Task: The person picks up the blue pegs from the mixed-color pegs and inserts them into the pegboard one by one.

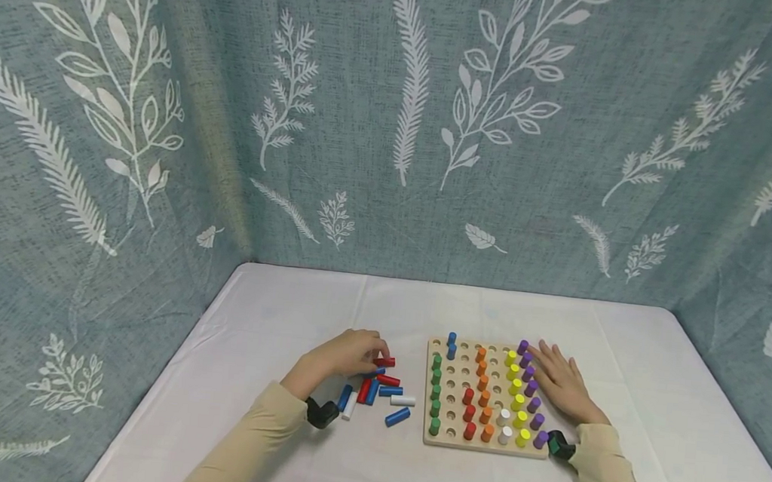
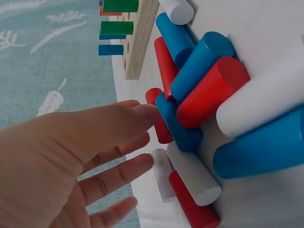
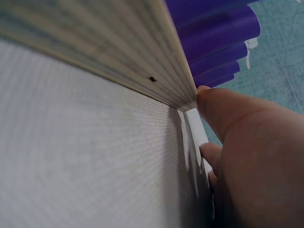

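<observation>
My left hand (image 1: 348,353) reaches over a loose pile of wooden pegs left of the pegboard. Its thumb tip overlaps a red peg (image 2: 163,128) in the left wrist view, close to a blue peg (image 2: 179,124); the other fingers are loosely spread, none curled round a peg. The wooden pegboard (image 1: 485,447) carries rows of upright coloured pegs. Along its right side lies my right hand (image 1: 561,383), fingers extended on the white cloth. In the right wrist view the thumb (image 3: 228,107) meets the board's edge, beside the purple pegs (image 3: 218,35).
Several red, blue and white pegs lie on their sides, among them a white peg (image 1: 403,400) and a blue peg (image 1: 397,417) nearer the board. A white cloth (image 1: 355,465) covers the table. Behind it hangs a blue-green curtain (image 1: 355,117) with leaf patterns.
</observation>
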Tool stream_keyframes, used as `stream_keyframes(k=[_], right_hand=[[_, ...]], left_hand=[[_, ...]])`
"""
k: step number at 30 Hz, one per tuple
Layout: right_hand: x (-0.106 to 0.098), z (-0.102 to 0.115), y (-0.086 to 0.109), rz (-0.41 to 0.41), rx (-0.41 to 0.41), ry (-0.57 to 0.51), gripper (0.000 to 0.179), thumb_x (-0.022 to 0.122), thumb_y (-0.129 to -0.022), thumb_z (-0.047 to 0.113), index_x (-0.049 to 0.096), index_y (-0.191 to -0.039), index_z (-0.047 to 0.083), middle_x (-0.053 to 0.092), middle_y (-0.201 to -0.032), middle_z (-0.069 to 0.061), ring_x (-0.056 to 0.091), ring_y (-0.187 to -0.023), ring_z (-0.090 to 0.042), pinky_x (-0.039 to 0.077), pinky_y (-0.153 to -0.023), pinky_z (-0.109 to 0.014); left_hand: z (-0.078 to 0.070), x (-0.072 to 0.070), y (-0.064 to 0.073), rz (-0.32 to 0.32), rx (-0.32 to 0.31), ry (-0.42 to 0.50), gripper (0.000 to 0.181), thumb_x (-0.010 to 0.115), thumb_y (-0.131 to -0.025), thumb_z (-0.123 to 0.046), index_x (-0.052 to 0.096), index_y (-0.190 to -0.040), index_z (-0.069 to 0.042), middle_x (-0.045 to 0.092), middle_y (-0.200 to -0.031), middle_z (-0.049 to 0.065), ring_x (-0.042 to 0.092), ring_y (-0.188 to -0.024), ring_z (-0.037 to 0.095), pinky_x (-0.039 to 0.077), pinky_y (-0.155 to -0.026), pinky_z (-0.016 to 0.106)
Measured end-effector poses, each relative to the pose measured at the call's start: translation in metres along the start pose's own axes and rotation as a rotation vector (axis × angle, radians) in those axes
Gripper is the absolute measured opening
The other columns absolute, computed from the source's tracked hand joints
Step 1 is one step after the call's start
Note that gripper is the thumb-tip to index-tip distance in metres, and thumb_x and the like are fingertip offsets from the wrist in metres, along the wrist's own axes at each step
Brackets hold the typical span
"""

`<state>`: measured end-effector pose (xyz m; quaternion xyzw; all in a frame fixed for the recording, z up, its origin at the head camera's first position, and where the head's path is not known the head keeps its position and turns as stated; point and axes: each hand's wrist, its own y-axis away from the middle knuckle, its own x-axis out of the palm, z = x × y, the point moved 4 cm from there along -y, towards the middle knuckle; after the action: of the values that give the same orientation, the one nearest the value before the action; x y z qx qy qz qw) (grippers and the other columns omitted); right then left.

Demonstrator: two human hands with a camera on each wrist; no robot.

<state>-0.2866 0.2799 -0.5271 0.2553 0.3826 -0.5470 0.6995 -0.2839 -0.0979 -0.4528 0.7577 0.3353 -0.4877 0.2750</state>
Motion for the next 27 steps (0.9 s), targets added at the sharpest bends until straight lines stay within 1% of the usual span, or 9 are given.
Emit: stream_keyframes(k=[4,9,12,13,18,19,20,21,27], right_hand=[[0.001,0.000,0.001,-0.003,0.001,0.002,0.052,0.036,-0.099,0.037,0.034,-0.142,0.008,0.016,-0.150,-0.026,0.007,-0.137,-0.047,-0.005,-0.108,-0.060],[0.001,0.000,0.002,0.000,0.002,-0.001,0.052,0.036,-0.099,0.037,0.033,-0.143,0.008,0.015,-0.150,-0.026,0.006,-0.137,-0.047,-0.005,-0.108,-0.060],[0.001,0.000,0.002,-0.004,0.000,-0.001,0.052,0.036,-0.099,0.036,0.033,-0.143,0.008,0.015,-0.150,-0.026,0.006,-0.137,-0.046,-0.006,-0.108,-0.060],[0.001,-0.001,0.003,-0.013,0.002,-0.005,0.051,0.036,-0.099,0.037,0.033,-0.144,0.012,0.016,-0.150,-0.025,0.004,-0.139,-0.042,-0.006,-0.108,-0.059],[0.004,-0.002,0.004,-0.017,-0.005,-0.018,0.052,0.035,-0.099,0.038,0.032,-0.144,0.012,0.016,-0.150,-0.026,0.003,-0.139,-0.042,-0.008,-0.108,-0.058],[0.004,-0.002,0.004,-0.012,-0.002,-0.019,0.052,0.035,-0.099,0.038,0.032,-0.144,0.012,0.015,-0.150,-0.025,0.003,-0.140,-0.042,-0.007,-0.108,-0.058],[0.004,-0.001,0.004,-0.004,-0.003,-0.015,0.052,0.035,-0.099,0.037,0.033,-0.143,0.008,0.015,-0.150,-0.026,0.005,-0.138,-0.046,-0.007,-0.107,-0.060],[0.005,-0.002,0.004,-0.002,0.002,-0.010,0.053,0.036,-0.099,0.037,0.033,-0.143,0.007,0.015,-0.150,-0.026,0.006,-0.137,-0.047,-0.006,-0.108,-0.060],[0.005,-0.001,0.005,-0.015,-0.002,0.000,0.051,0.037,-0.099,0.035,0.034,-0.142,0.007,0.016,-0.149,-0.027,0.007,-0.137,-0.047,-0.005,-0.107,-0.061]], left_hand=[[-0.001,0.000,0.003,0.010,0.012,-0.030,0.020,0.067,-0.083,-0.010,0.068,-0.103,-0.013,0.062,-0.087,0.003,0.056,-0.076,0.017,0.045,-0.068,0.028],[-0.002,0.001,0.005,0.002,0.028,-0.070,0.020,0.067,-0.082,-0.011,0.069,-0.101,-0.015,0.063,-0.084,0.002,0.057,-0.077,0.017,0.043,-0.075,0.035],[-0.002,0.002,0.005,0.000,0.018,-0.092,0.019,0.068,-0.082,-0.012,0.069,-0.100,-0.016,0.063,-0.083,0.000,0.055,-0.078,0.015,0.042,-0.079,0.038],[-0.002,0.003,0.005,0.001,0.011,-0.099,0.018,0.068,-0.082,-0.012,0.069,-0.100,-0.017,0.064,-0.083,-0.001,0.055,-0.078,0.014,0.042,-0.080,0.038],[0.001,0.007,0.005,0.002,-0.027,-0.119,0.017,0.069,-0.082,-0.014,0.070,-0.098,-0.019,0.066,-0.084,-0.004,0.056,-0.081,0.014,0.041,-0.088,0.043],[0.002,0.008,0.004,0.002,-0.033,-0.123,0.017,0.069,-0.082,-0.015,0.070,-0.098,-0.019,0.067,-0.085,-0.005,0.056,-0.082,0.014,0.040,-0.090,0.044],[0.002,0.009,0.004,-0.001,-0.038,-0.126,0.017,0.069,-0.082,-0.015,0.070,-0.099,-0.019,0.067,-0.085,-0.005,0.057,-0.083,0.014,0.040,-0.092,0.045],[0.002,0.010,0.004,-0.003,-0.041,-0.128,0.017,0.069,-0.082,-0.016,0.070,-0.099,-0.019,0.068,-0.085,-0.005,0.057,-0.083,0.014,0.039,-0.093,0.046],[0.004,0.014,0.004,-0.015,-0.056,-0.137,0.016,0.068,-0.084,-0.020,0.070,-0.100,-0.019,0.068,-0.084,-0.007,0.056,-0.081,0.012,0.038,-0.095,0.046]])
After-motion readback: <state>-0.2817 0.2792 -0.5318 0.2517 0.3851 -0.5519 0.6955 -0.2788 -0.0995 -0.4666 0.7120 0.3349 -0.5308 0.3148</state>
